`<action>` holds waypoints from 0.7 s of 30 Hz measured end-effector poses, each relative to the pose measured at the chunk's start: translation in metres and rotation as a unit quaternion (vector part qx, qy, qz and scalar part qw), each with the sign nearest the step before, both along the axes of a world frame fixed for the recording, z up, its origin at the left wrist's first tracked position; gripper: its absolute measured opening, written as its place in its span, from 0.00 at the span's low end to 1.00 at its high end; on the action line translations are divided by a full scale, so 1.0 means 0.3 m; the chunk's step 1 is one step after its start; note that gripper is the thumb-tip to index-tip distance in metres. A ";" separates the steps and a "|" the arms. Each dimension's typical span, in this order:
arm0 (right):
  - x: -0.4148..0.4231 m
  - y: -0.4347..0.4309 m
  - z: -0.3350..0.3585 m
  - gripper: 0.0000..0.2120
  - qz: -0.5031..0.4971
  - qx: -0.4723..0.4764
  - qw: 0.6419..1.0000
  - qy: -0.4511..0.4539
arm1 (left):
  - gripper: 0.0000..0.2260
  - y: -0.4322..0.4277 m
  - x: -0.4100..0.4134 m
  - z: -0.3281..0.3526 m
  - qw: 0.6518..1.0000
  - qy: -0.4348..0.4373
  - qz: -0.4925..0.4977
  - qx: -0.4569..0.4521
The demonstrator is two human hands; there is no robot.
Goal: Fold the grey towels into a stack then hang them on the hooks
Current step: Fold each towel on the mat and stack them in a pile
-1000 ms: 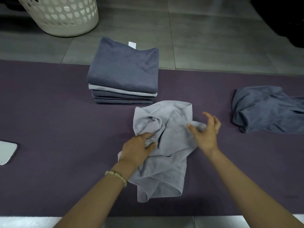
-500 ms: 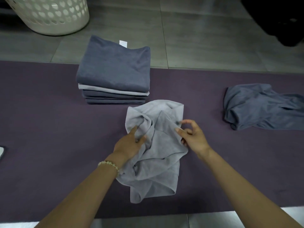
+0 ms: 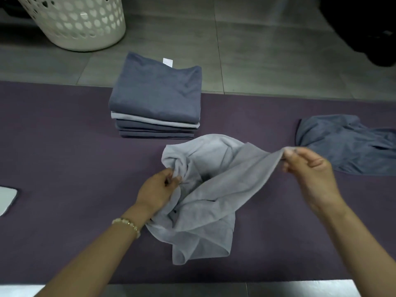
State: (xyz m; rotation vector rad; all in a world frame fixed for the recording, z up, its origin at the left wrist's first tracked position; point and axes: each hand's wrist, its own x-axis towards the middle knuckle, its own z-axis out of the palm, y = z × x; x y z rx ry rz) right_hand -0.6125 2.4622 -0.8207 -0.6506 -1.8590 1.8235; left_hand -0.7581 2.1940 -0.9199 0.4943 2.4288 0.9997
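Note:
A crumpled light grey towel (image 3: 205, 202) lies in the middle of the purple mat (image 3: 64, 159). My left hand (image 3: 157, 190) pinches a bunched fold at the towel's left side. My right hand (image 3: 308, 168) grips a corner and holds it lifted out to the right, so the cloth stretches between both hands. Behind the towel stands a stack of folded towels (image 3: 157, 97), dark grey on top with one light grey layer beneath. A loose dark grey towel (image 3: 347, 144) lies unfolded at the right.
A white perforated laundry basket (image 3: 75, 22) stands on the tiled floor at the back left. A flat white device (image 3: 6, 199) lies at the mat's left edge. A dark shape (image 3: 364, 28) fills the back right corner.
My right hand has taken a corner of the light grey towel and pulled it up and to the right. My left hand has closed on the towel's bunched left side.

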 end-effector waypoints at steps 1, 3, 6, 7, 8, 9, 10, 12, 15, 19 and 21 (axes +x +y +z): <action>-0.002 0.007 0.024 0.19 0.008 0.012 1.000 0.003 | 0.16 -0.010 0.003 0.026 0.998 0.057 0.005 -0.007; -0.014 0.004 0.059 0.18 0.077 0.027 0.997 0.015 | 0.12 -0.018 -0.003 0.086 0.990 0.140 0.023 -0.004; -0.045 -0.035 0.067 0.20 0.195 0.039 0.978 -0.063 | 0.13 -0.003 -0.034 0.179 0.983 0.103 0.096 0.120; -0.054 -0.050 0.050 0.19 0.232 0.054 0.963 -0.128 | 0.14 0.005 -0.046 0.215 0.974 0.070 0.121 0.180; -0.058 -0.068 0.025 0.18 0.272 0.075 0.940 -0.194 | 0.13 0.013 -0.055 0.250 0.963 0.042 0.132 0.231; -0.058 -0.084 -0.005 0.15 0.299 0.093 0.917 -0.245 | 0.13 0.020 -0.060 0.275 0.956 0.024 0.124 0.265; -0.055 -0.096 -0.032 0.13 0.306 0.103 0.905 -0.276 | 0.12 0.024 -0.058 0.298 0.954 0.008 0.090 0.284; -0.044 -0.118 -0.059 0.12 0.291 0.070 0.910 -0.288 | 0.09 0.031 -0.037 0.300 0.962 -0.055 -0.032 0.266; -0.035 -0.144 -0.084 0.10 0.238 0.030 0.928 -0.284 | 0.11 0.032 0.065 0.204 0.948 -0.151 -0.270 0.075; -0.036 -0.185 -0.162 0.18 0.205 0.068 0.899 -0.382 | 0.20 -0.001 0.176 0.060 0.971 -0.103 -0.203 0.067; -0.038 -0.215 -0.190 0.23 0.190 0.073 0.885 -0.419 | 0.20 -0.015 0.187 0.035 0.982 -0.086 -0.117 0.117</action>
